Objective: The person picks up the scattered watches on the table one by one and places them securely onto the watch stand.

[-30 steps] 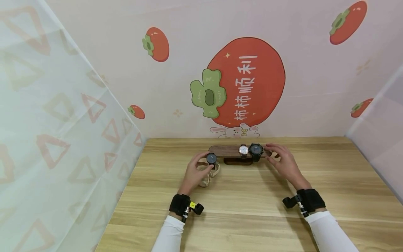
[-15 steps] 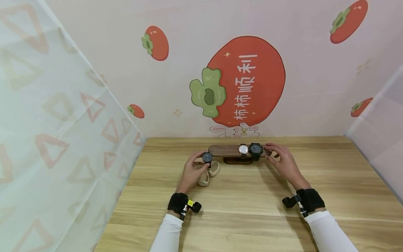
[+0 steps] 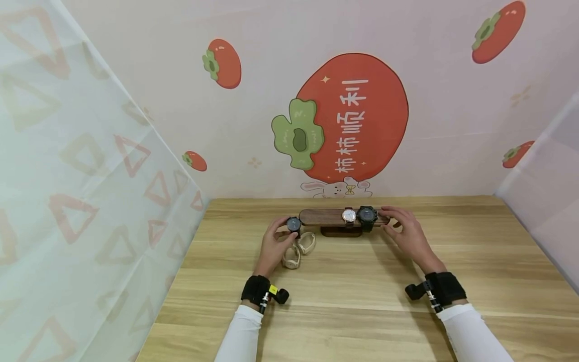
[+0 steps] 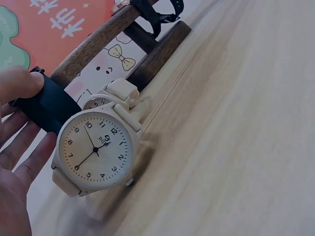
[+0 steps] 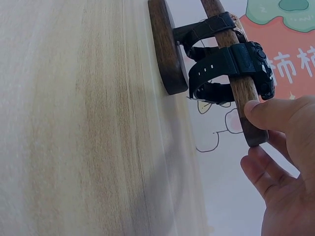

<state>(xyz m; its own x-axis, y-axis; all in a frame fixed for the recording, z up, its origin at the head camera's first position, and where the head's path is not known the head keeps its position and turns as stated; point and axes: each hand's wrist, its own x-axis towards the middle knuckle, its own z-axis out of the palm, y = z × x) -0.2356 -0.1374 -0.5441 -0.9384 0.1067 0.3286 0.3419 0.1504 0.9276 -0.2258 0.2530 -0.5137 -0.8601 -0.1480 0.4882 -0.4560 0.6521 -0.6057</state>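
My left hand (image 3: 272, 247) pinches a dark-faced watch (image 3: 293, 224) just off the left end of a wooden watch stand (image 3: 322, 217). In the left wrist view its dark strap (image 4: 49, 103) stands close to the bar's end; whether they touch I cannot tell. At the bar's other end, my right hand (image 3: 410, 235) holds the tip, thumb on the wood. Two watches hang round the bar: a white-faced watch (image 3: 349, 216) and, nearer my right hand, a bulky black watch (image 3: 367, 214). In the right wrist view the black watch's strap (image 5: 216, 69) loops under the bar.
Two cream watches lie on the wooden table (image 3: 344, 301) below my left hand: a front cream watch (image 3: 291, 262) and a rear cream watch (image 3: 307, 243). The stand's base (image 3: 341, 232) rests near the back wall (image 3: 253, 125), which carries fruit drawings.
My left hand has moved the dark-faced watch leftward and slightly up, from in front of the bar's left end to just beside it. The right hand stays in place.
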